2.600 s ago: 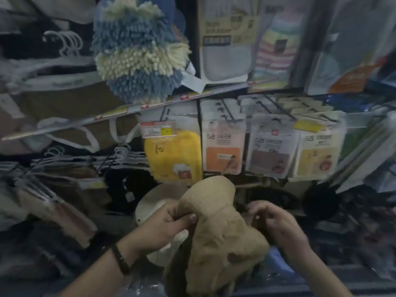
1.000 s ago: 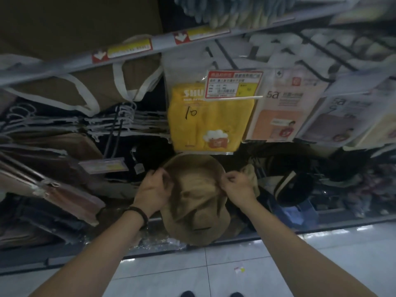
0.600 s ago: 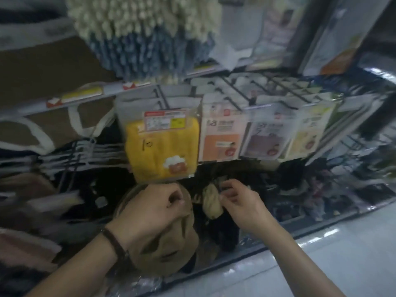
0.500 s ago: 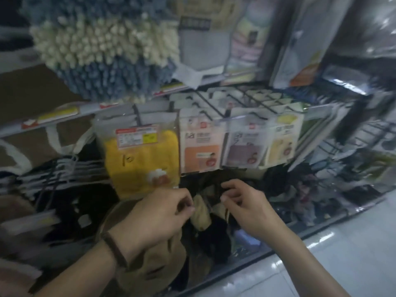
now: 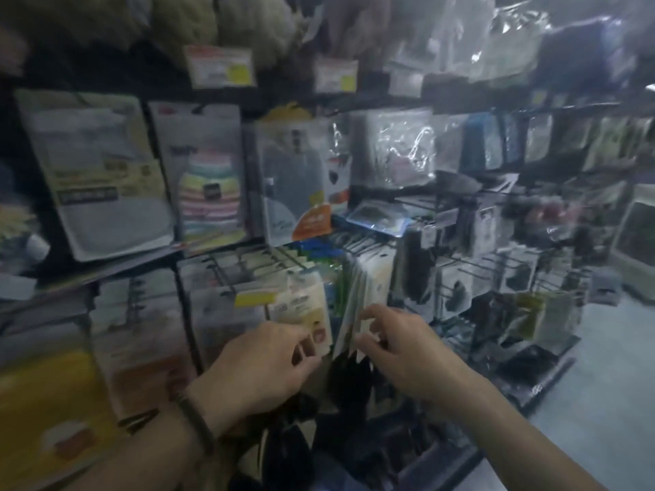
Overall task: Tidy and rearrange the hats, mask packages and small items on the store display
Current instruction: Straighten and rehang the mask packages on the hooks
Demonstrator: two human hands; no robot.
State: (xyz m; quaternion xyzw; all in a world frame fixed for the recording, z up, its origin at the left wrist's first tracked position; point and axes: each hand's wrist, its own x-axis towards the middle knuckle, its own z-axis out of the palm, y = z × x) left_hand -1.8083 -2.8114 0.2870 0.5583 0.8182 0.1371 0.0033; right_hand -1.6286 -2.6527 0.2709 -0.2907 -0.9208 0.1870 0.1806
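Note:
Rows of mask packages hang from wire hooks in front of me. My left hand (image 5: 262, 366) pinches the lower edge of a pale yellow mask package (image 5: 304, 313) at the front of its hook. My right hand (image 5: 400, 349) has its fingers curled on the lower edges of a stack of white packages (image 5: 365, 299) hanging just to the right. A yellow package (image 5: 46, 412) hangs at the lower left. Dark hats (image 5: 340, 388) lie in shadow below both hands. The image is blurred.
Larger packaged goods (image 5: 106, 182) stand on the upper shelf at the left. Clear bags (image 5: 397, 150) and dark packets (image 5: 514, 278) fill the racks to the right. Price tags (image 5: 219, 65) hang along the top rail. Light floor (image 5: 609, 384) shows at the lower right.
Both hands have left the tan hat and risen to the hanging mask packages. My view has swung up and to the right, so the tan hat is out of sight.

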